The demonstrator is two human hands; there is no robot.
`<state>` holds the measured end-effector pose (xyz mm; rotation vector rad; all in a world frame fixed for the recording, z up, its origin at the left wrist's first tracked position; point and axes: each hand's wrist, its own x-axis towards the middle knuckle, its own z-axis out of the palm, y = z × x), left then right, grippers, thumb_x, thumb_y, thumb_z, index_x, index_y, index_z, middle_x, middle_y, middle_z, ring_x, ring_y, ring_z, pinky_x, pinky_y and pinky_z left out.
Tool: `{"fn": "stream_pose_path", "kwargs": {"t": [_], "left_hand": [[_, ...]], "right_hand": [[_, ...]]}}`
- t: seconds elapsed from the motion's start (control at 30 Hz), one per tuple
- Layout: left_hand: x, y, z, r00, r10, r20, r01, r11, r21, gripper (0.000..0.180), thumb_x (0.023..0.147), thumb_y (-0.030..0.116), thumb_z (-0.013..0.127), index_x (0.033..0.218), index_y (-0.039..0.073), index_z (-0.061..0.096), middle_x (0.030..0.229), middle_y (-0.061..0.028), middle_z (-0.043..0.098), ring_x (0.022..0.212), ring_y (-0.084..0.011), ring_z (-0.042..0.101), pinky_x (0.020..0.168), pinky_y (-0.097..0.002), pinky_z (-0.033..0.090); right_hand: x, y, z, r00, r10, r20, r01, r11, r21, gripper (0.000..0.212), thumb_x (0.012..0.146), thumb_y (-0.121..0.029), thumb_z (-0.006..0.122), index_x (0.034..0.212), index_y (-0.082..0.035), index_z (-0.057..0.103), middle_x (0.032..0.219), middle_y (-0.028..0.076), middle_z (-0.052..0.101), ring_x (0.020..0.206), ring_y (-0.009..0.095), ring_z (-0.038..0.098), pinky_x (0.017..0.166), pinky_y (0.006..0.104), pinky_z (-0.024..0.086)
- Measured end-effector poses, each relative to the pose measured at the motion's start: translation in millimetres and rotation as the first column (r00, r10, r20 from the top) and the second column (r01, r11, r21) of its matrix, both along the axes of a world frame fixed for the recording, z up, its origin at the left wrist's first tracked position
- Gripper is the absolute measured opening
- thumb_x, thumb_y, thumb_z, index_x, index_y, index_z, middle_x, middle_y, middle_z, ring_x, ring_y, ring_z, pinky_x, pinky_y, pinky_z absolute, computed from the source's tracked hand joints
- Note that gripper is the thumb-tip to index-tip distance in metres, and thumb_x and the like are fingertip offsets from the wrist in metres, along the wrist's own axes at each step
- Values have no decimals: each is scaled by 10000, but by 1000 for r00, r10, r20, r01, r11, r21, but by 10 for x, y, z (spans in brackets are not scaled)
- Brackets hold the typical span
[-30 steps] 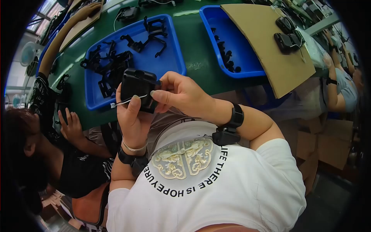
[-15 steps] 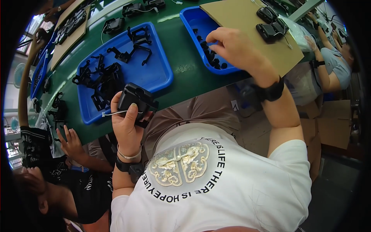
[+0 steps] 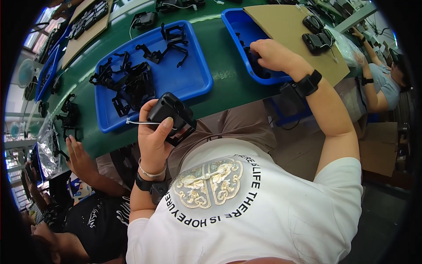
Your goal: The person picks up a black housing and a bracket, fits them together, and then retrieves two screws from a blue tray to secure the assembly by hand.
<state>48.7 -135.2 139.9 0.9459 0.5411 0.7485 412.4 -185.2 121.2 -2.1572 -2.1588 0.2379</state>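
Observation:
My left hand (image 3: 151, 141) is closed around a black plastic housing (image 3: 169, 110), holding it above the table's near edge. A thin white cable (image 3: 140, 122) with a small end connector sticks out of the housing to the left. My right hand (image 3: 274, 55) reaches into the right blue tray (image 3: 268, 82), fingers bent down and drawn together among small black parts (image 3: 253, 61). Its fingertips are partly hidden, so what they grip cannot be seen. Beyond my left hand, a larger blue tray (image 3: 184, 75) holds several black brackets (image 3: 137, 86), piled mostly at its left side.
A brown cardboard sheet (image 3: 283, 22) overlaps the right tray's far side, with black cabled units (image 3: 318, 39) on it. At left, another person's hand (image 3: 79, 158) is by the green table (image 3: 226, 90), near black parts (image 3: 69, 112) and clear plastic wrap (image 3: 48, 145). Cardboard boxes (image 3: 378, 149) stand lower right.
My right hand has dipped lower into the small-parts tray, its fingers closer together. The left hand keeps its hold on the housing. The whole view has shifted slightly.

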Motion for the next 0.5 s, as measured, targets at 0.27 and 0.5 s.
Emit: {"fn": "stream_pose_path", "kwargs": {"t": [0.27, 0.5], "left_hand": [[-35, 40, -65, 1000, 14, 21, -13, 998, -67, 472, 810, 56, 651, 1202, 70, 389, 1052, -105, 552, 920, -218, 614, 717, -354, 574], [-33, -8, -8, 995, -88, 46, 89, 996, -11, 519, 810, 76, 646, 1252, 81, 374, 1083, -111, 555, 914, -214, 623, 730, -353, 570]], "right_hand": [[-426, -357, 650, 879, 53, -474, 103, 950, 296, 188, 784, 14, 613, 970, 34, 598, 923, 92, 578, 798, 166, 590, 696, 241, 477], [-1452, -332, 554, 552, 432, -713, -37, 867, 496, 232, 722, -6, 732, 917, 6, 607, 858, 83, 592, 685, 122, 562, 592, 215, 460]]}}
